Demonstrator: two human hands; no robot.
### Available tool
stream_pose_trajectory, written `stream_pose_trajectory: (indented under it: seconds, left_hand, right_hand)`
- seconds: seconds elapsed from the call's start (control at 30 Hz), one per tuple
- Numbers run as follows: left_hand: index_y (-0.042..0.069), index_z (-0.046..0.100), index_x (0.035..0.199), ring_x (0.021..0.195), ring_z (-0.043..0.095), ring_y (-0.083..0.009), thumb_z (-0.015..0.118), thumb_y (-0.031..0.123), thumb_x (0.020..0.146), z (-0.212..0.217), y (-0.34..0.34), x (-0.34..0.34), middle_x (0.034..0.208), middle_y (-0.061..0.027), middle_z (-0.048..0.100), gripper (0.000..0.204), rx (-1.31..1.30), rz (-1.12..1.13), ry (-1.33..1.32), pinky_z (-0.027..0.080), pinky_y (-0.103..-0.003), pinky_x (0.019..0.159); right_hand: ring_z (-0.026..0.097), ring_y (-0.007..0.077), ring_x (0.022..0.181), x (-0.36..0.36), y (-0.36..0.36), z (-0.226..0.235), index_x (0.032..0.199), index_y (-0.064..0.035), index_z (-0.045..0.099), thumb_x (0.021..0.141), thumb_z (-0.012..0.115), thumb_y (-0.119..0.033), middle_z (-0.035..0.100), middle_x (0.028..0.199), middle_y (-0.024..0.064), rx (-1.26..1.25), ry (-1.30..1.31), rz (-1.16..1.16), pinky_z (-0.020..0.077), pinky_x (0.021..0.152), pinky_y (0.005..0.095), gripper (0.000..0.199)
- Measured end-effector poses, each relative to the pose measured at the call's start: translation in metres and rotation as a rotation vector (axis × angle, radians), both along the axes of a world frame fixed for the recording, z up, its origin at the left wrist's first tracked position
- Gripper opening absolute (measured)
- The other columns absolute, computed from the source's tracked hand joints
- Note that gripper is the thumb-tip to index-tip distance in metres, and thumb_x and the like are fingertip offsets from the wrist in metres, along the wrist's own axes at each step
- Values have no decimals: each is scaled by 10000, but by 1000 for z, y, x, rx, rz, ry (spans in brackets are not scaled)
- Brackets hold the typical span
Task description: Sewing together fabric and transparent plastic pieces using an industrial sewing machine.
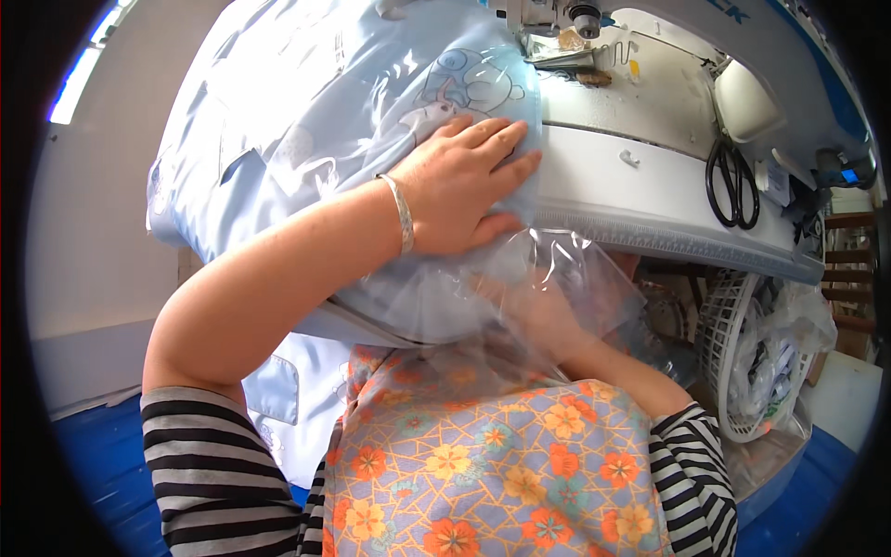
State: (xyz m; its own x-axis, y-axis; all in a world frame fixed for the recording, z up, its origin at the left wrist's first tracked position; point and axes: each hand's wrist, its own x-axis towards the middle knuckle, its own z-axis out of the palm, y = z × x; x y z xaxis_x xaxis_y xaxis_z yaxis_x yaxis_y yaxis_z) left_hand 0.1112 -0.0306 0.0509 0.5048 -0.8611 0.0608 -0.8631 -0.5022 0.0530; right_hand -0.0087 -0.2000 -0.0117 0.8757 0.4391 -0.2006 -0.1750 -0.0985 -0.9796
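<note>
My left hand [461, 181] lies flat on light blue printed fabric [278, 121], its fingers spread, near the fabric's right edge. Shiny clear plastic covers the fabric, and a cartoon figure shows just beyond my fingertips. A loose flap of the clear plastic sheet [594, 269] hangs over the table's front edge. Behind that flap is my right hand [538, 316], close to my body and below the left one. The plastic blurs its fingers, so I cannot tell whether they grip anything. The sewing machine's presser area [587, 20] sits beyond the fabric's far right corner.
Black-handled scissors [732, 183] lie on the white machine bed at the right. A ruler strip [677, 246] runs along the table's front edge. Below right stands a white plastic basket [729, 348] holding scraps and clear bags. More pale fabric [306, 399] hangs down beside my lap.
</note>
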Motion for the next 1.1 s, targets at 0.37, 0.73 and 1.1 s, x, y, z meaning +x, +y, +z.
stream_pose_trajectory:
  seconds: [0.37,0.73,1.1]
  left_hand:
    - [24,645,1078,845,611,-338,655,303,877,36,8,39,893,-111,648,344,83,-157,163,474,-447,809]
    - [60,666,854,788,652,-256,682,123,809,98,102,-97,790,-63,650,79,-237,101,-35,518,-464,896]
    - [19,572,1338,877,575,-113,621,197,987,42,155,-71,1082,-77,647,397,-1401,851,951,471,-250,757]
  right_hand:
    - [673,240,921,18,-21,14,1189,-13,633,894,612,-122,687,1055,119,260,415,-311,543,832,357,315]
    - [663,248,1046,4,-37,25,1327,21,539,1008,558,-361,646,1232,200,656,212,-110,534,895,353,498]
    - [590,67,636,0,-3,27,964,-45,672,969,656,-179,661,748,22,418,197,-255,443,563,178,135]
